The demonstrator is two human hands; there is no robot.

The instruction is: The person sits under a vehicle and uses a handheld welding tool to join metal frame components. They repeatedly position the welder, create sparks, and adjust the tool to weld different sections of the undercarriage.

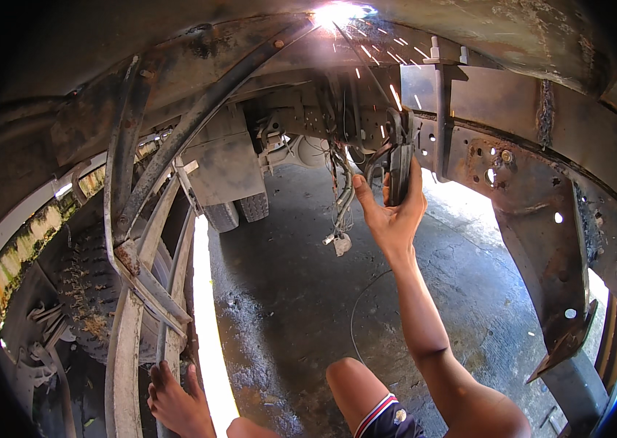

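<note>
My right hand [398, 219] is raised and closed around a dark electrode holder [400, 164]. A thin welding rod [364, 64] runs from the holder up and left to a blinding arc [341, 13] at the top, where it meets the metal above. Orange sparks fall from that spot toward the holder. Low on the left, my left hand [179, 403] grips a narrow metal bar [170, 310], its fingers over the bar and the thumb standing apart.
Slanted struts [206, 117] cross the upper left beside a large tyre [97, 292]. A perforated steel frame [513, 175] runs along the right. Cables [342, 201] hang at centre, near the holder. Wheels [239, 212] stand beyond, and a thin wire [353, 321] lies on the concrete floor [308, 292].
</note>
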